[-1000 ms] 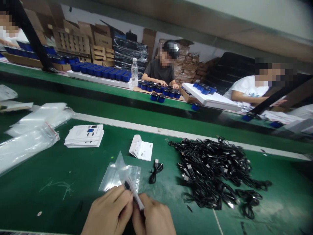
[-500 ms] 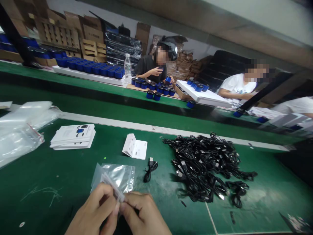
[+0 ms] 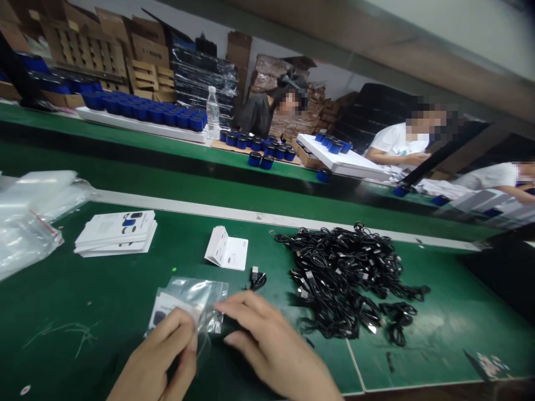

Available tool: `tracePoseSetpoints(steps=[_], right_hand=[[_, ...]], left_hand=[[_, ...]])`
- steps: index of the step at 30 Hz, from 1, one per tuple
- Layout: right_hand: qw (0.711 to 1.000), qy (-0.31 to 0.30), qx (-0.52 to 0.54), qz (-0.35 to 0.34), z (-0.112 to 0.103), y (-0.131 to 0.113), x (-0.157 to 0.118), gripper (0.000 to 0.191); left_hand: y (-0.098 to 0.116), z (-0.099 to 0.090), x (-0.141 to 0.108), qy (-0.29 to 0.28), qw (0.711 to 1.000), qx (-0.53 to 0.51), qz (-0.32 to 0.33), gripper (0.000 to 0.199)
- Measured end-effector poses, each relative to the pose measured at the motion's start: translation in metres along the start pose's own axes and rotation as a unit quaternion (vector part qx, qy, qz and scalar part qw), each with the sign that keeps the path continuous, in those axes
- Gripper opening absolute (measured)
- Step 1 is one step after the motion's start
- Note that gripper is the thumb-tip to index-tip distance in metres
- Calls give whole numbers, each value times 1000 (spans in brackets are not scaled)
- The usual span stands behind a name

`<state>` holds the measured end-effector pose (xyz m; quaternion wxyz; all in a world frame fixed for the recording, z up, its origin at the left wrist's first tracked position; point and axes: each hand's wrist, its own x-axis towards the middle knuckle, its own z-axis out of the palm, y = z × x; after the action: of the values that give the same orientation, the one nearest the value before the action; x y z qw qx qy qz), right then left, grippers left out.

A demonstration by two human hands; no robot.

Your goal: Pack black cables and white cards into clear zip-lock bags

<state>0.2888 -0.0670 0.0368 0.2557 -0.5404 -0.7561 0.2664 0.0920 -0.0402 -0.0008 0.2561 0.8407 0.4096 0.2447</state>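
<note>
My left hand (image 3: 161,356) pinches a clear plastic bag (image 3: 204,323) with a printed white leaflet (image 3: 167,305) showing at its upper left. My right hand (image 3: 267,340) is beside the bag on the right, fingers apart, thumb and forefinger near the bag's edge. Another clear bag (image 3: 196,287) lies flat on the green table just beyond. Above my right hand lies one black cable (image 3: 258,278) with a USB plug, partly hidden by the hand. Behind it a folded white leaflet (image 3: 234,253) stands partly open.
A stack of printed leaflets (image 3: 117,233) and a pile of plastic bags (image 3: 29,217) lie left. A heap of black cables (image 3: 343,278) covers the right-centre. Blue jars (image 3: 142,108), a bottle (image 3: 213,114) and several people are beyond the shelf.
My right hand has let go of the bag, moved right and opened its fingers, now covering part of the single cable. The printed leaflet at my left hand shows more. The view has shifted slightly.
</note>
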Motion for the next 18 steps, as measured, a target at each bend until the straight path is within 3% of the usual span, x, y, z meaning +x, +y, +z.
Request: tracePoseSetpoints(steps=[3,6,12,15,18], right_hand=[[960,-2,-267,-87,-26,23,5,47],[927,-19,-356,-117,-30,47,15,31],[933,66,-351,-30,-9,66,16,19],[942,116,-315,7,4,53,4,20],[975,118,-185,37,17,26,-10,15]], left_hand=[[0,-2,10,-52,997,3,-62,25],[2,2,16,-66,995,13,-75,28],[4,7,18,-25,998,28,-58,30],[5,6,16,-36,996,33,-70,29],[3,7,15,-33,996,37,-69,25]])
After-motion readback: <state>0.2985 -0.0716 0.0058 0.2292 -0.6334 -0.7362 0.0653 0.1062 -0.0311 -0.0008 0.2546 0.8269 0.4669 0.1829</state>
